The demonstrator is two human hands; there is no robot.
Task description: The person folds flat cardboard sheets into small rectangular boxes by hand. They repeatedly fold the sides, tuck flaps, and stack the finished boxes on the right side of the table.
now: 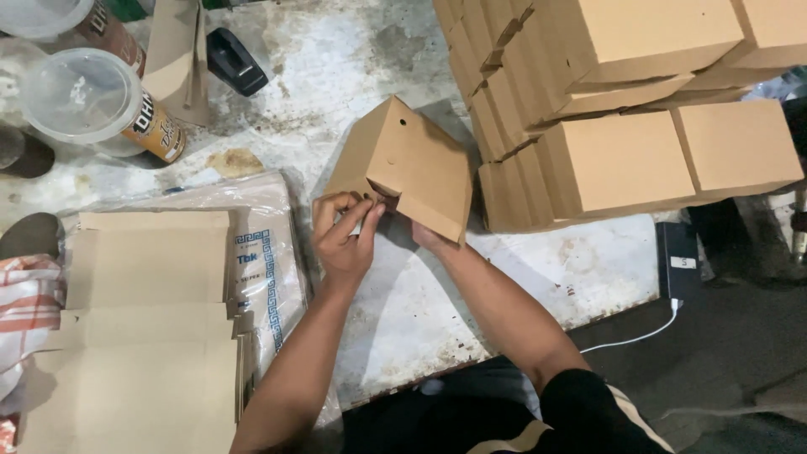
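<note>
Head view: right hand [426, 238] (behind box [403, 164]).

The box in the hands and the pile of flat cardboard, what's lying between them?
In the head view, a clear plastic bag with blue print lies between the cardboard box and the flat cardboard stack, partly under that stack.

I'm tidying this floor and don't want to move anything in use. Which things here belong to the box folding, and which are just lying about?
In use:
- half-folded cardboard box, held by left hand and right hand
- flat box blanks
- stack of finished boxes

Lying about:
- lidded plastic cups
- black tape dispenser
- phone on a white cable
</note>
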